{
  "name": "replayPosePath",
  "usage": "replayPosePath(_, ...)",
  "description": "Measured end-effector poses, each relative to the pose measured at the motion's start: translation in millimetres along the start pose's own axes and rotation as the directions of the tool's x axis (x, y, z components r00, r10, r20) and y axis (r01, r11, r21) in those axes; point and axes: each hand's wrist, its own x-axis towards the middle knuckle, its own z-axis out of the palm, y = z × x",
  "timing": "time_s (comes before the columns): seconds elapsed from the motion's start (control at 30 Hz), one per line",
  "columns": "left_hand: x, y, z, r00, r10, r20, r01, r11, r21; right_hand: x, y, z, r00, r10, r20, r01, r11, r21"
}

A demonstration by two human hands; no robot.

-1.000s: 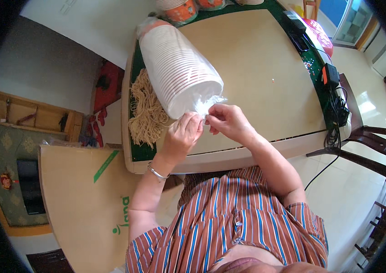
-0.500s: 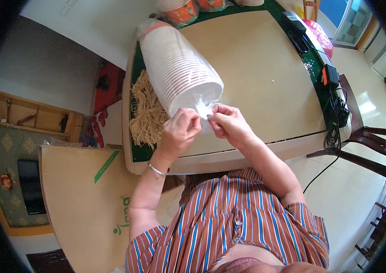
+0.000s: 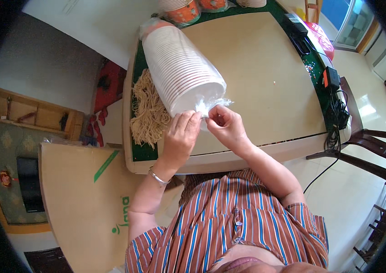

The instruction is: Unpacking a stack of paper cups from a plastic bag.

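Long stack of white disposable cups (image 3: pixel 181 68) in thin plastic sleeve (image 3: pixel 211 103), lying near left table (image 3: pixel 266 82) edge. Light, crushable, slippery film. Left hand (image 3: pixel 180 136) and right hand (image 3: pixel 225 125) fingers pinching sleeve's gathered end; best hold there.

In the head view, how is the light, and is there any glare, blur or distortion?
Head view: even daylight; glare on the glossy floor at right; soft shadows under the hands. Fisheye bends the table edges and leaves a black rim. The left hand, right hand and sleeve of white cups are sharp.
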Motion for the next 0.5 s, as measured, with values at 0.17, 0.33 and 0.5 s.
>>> replayPosePath(0.17,-6,-2,6,0.996,0.041,0.073,-0.053,0.984,0.172,-1,-7,7,0.970,-0.240,-0.027,0.220,0.925,-0.311)
replayPosePath(0.33,0,-3,11,0.999,-0.038,0.036,0.034,0.995,0.091,3,-3,4,0.998,-0.027,-0.048,0.020,0.989,-0.144)
replayPosePath(0.5,-7,-12,30,0.682,-0.700,0.210,0.504,0.243,-0.828,11,-7,-9,0.834,0.510,0.209,-0.530,0.636,0.561)
